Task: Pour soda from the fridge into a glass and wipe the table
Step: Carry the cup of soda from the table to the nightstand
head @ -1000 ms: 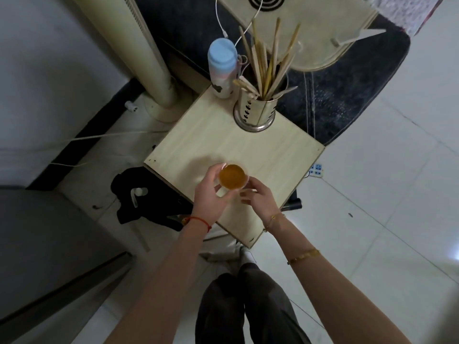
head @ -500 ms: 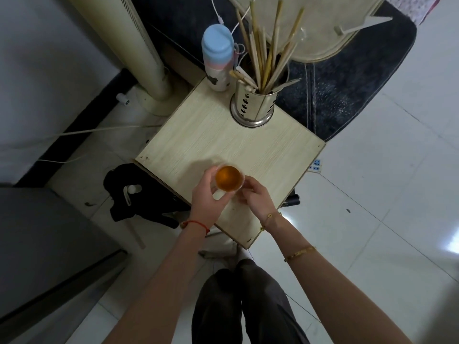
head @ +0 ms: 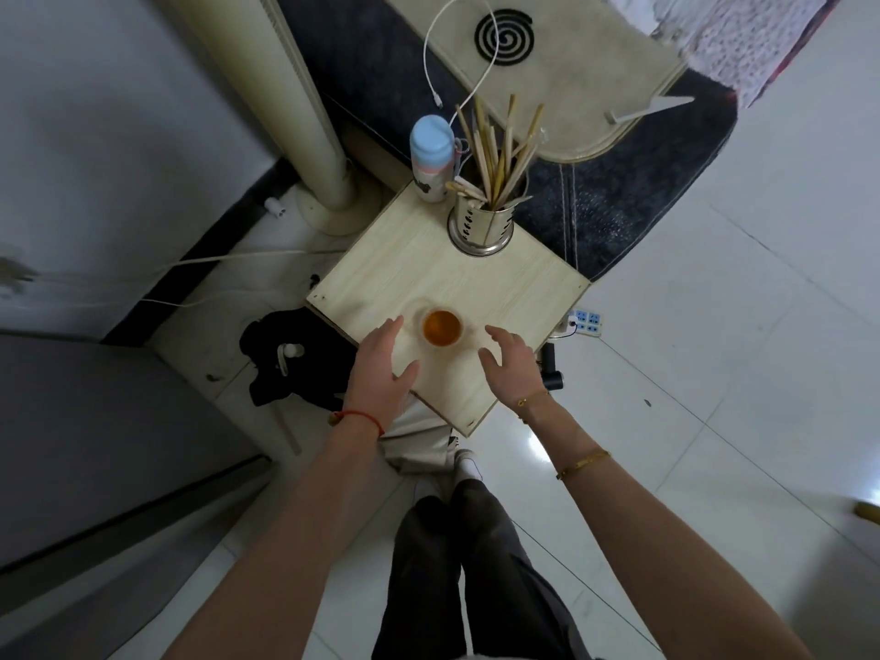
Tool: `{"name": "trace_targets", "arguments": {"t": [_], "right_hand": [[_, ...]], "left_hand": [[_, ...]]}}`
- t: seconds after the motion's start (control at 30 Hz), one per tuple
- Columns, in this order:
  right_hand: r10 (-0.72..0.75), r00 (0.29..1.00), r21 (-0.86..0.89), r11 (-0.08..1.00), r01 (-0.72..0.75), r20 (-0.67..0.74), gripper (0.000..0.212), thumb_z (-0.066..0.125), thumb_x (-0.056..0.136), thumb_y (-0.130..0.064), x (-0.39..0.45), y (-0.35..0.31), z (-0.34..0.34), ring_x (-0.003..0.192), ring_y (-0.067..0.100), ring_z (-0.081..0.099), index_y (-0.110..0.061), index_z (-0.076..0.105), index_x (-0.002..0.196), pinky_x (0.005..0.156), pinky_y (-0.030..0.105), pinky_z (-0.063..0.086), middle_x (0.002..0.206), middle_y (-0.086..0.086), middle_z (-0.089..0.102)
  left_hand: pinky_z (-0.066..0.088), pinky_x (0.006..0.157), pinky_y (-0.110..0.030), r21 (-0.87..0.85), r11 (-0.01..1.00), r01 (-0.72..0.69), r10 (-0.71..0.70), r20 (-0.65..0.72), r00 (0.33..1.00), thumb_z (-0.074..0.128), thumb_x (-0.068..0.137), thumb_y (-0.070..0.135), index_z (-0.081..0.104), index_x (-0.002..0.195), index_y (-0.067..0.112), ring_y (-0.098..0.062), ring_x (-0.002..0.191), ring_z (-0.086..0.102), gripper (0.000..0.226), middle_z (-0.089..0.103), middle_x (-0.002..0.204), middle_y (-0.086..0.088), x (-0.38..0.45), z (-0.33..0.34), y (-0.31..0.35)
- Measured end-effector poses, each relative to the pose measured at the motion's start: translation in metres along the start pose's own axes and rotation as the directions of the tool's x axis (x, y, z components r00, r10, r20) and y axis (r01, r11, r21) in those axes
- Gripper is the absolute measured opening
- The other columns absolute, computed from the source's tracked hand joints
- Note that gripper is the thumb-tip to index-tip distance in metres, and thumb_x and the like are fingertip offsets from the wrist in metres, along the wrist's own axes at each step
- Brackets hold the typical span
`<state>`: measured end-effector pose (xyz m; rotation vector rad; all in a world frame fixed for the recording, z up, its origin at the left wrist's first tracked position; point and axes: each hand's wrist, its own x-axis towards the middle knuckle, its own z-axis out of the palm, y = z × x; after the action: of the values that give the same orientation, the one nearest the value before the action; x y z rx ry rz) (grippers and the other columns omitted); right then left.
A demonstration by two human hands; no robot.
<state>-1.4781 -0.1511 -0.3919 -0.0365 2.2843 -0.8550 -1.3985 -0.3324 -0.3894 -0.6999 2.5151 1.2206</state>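
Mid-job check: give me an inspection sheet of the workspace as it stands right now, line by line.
Surface: small wooden table, light top, no spill or cloth visible on it.
Job's things: glass filled with amber drink, upright near the table's near edge; no soda bottle or wiping cloth seen.
Clutter: metal holder full of chopsticks and a blue-capped bottle at the far corner.
Grippers: left hand and right hand open, either side of the glass, neither touching it.
Cables: white cable on the cushion behind; cord along the floor; power strip beside the table.
Surroundings: white tiled floor, fan column, dark clothing on the floor.
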Motion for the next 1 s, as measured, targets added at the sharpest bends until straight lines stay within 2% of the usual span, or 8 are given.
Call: {"name": "trace_targets", "arguments": {"t": [0.2, 0.4, 0.7, 0.9, 1.0], "right_hand": [[-0.144, 0.989, -0.269, 0.955, 0.127, -0.044, 0.049, 0.045, 0.1, -0.028, -0.067, -0.022, -0.046, 0.136, 0.032, 0.034, -0.016, 0.038, 0.147, 0.11, 0.043, 0.032, 0.146, 0.009, 0.043], [-0.261, 0.964, -0.438, 0.874, 0.211, -0.057, 0.05, 0.045, 0.1, -0.031, -0.133, -0.026, -0.082, 0.138, 0.03, 0.031, -0.017, 0.037, 0.147, 0.113, 0.044, 0.029, 0.145, 0.006, 0.044], [-0.311, 0.934, -0.429, 0.878, 0.211, -0.177, 0.05, 0.046, 0.099, -0.031, -0.217, -0.026, -0.111, 0.137, 0.028, 0.033, -0.017, 0.037, 0.147, 0.114, 0.043, 0.03, 0.144, 0.005, 0.046], [-0.263, 0.912, -0.348, 0.926, 0.146, -0.316, 0.05, 0.045, 0.1, -0.029, -0.279, -0.016, -0.113, 0.136, 0.027, 0.035, -0.017, 0.036, 0.148, 0.112, 0.043, 0.032, 0.145, 0.004, 0.045], [-0.206, 0.897, -0.305, 0.949, 0.085, -0.391, 0.05, 0.046, 0.1, -0.03, -0.313, -0.003, -0.101, 0.137, 0.027, 0.035, -0.018, 0.037, 0.147, 0.112, 0.043, 0.032, 0.146, 0.003, 0.045]], "left_hand": [[0.024, 0.12, -0.038, 0.163, 0.981, -0.109, 0.107, 0.023, 0.994, 0.058, 0.094, 0.023, 0.037, 0.148, 0.013, -0.019, 0.144, 0.026, 0.058, 0.037, 0.153, -0.006, -0.051, -0.043, 0.046], [0.021, 0.12, -0.037, 0.279, 0.94, -0.195, 0.201, 0.01, 0.98, 0.057, 0.095, 0.022, 0.036, 0.148, 0.011, -0.026, 0.144, 0.027, 0.058, 0.036, 0.154, -0.01, -0.105, -0.064, 0.086], [0.017, 0.119, -0.03, 0.356, 0.879, -0.317, 0.335, 0.01, 0.942, 0.058, 0.094, 0.021, 0.037, 0.148, 0.015, -0.023, 0.143, 0.029, 0.058, 0.037, 0.153, -0.006, -0.173, -0.078, 0.125], [0.027, 0.119, -0.037, 0.315, 0.849, -0.424, 0.431, 0.051, 0.901, 0.061, 0.092, 0.018, 0.041, 0.145, 0.012, -0.023, 0.14, 0.034, 0.056, 0.042, 0.149, -0.007, -0.203, -0.085, 0.133], [0.028, 0.118, -0.036, 0.3, 0.836, -0.459, 0.459, 0.073, 0.885, 0.062, 0.092, 0.018, 0.041, 0.145, 0.011, -0.022, 0.139, 0.035, 0.057, 0.044, 0.148, -0.006, -0.218, -0.085, 0.131]]}}
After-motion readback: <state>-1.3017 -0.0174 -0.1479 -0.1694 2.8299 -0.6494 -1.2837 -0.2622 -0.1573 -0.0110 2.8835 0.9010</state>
